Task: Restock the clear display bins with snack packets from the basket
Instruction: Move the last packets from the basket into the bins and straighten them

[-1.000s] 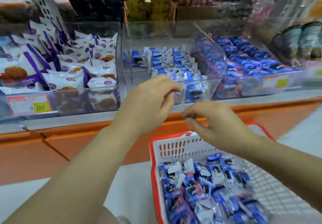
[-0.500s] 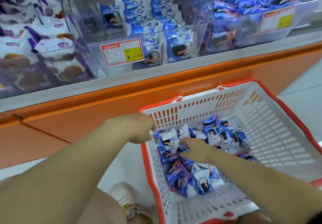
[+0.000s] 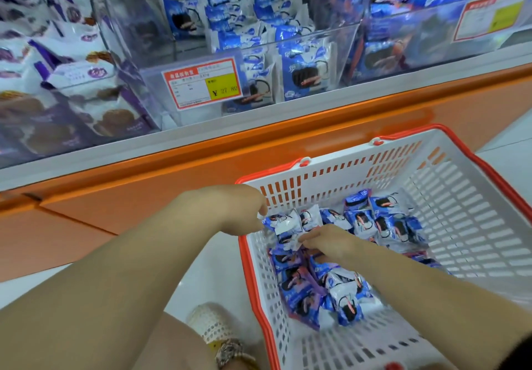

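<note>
- behind the basket (image 3: 460, 225), along its far side, runs the orange counter (image 3: 172, 185), the largest thing here.
- on this counter, above the far side of the basket, stand the clear display bins (image 3: 152, 82). the bin straight behind the basket is only partly filled with blue packets standing upright, so i judge it is the one to fill.
- the basket itself is white with a red rim and stands on the pale floor.
- in the left half of the basket lie the snack packets (image 3: 359, 223), a loose heap of blue and white ones, some lying over others.
- the left hand (image 3: 230, 208) is at the far left corner of the basket, above the rim, with the fingers curled down. i cannot tell whether they hold a packet or only touch it.
- the right hand (image 3: 331, 243) is inside the basket, over the middle of the heap. its fingertips are drawn together in a small pinch on the edge of one white-edged packet (image 3: 288, 243).
- the step in hand is, in my judgement, picking up. a pinch on the thin seal may slip, so it is better to close the fingers around the body of the packet, lift it over the far wall of the basket, and set it upright like the others.
- the price label (image 3: 201, 83), the smallest thing, is on the front of the bin behind the basket.
</note>
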